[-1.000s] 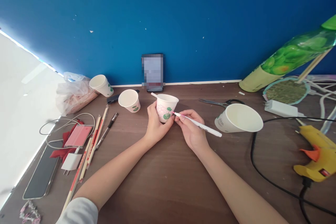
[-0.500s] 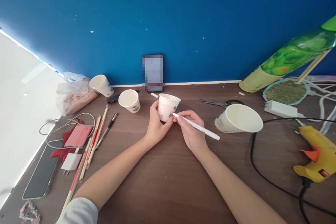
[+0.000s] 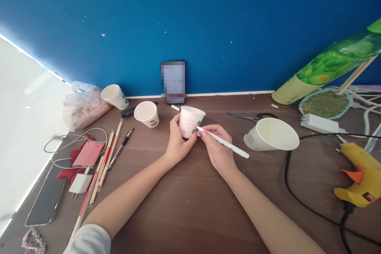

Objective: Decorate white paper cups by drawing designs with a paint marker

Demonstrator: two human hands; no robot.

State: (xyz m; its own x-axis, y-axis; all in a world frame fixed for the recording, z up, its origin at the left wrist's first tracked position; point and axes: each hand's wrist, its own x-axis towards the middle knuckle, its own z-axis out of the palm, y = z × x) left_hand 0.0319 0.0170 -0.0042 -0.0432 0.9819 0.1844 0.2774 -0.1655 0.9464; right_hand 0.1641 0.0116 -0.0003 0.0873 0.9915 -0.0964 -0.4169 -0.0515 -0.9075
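Note:
My left hand [image 3: 177, 141] is closed around the lower left side of a white paper cup [image 3: 190, 121], slightly tilted on the table. Pink curved lines and green leaf prints cover the cup's side. A white marker pen [image 3: 228, 143] is pinched in my right hand [image 3: 218, 149], its tip touching or very near the cup's right side. Behind the cup lies the small white pen cap [image 3: 175, 108]. To the left stands another paper cup [image 3: 147, 115], its mouth facing me. A larger white paper cup [image 3: 270, 135] is to the right of my right hand.
Scissors [image 3: 244, 117] lie behind the large cup. A yellow glue gun [image 3: 361, 174] and its black cable occupy the right side. At left are stacked cups [image 3: 114, 97], wrapped chopsticks [image 3: 101, 162], a pen [image 3: 121, 149] and a phone [image 3: 47, 194]. Another phone [image 3: 174, 81] leans on the blue wall.
The marker tip has shifted very slightly up along the cup's side. Both hands keep nearly the same place and the same grip.

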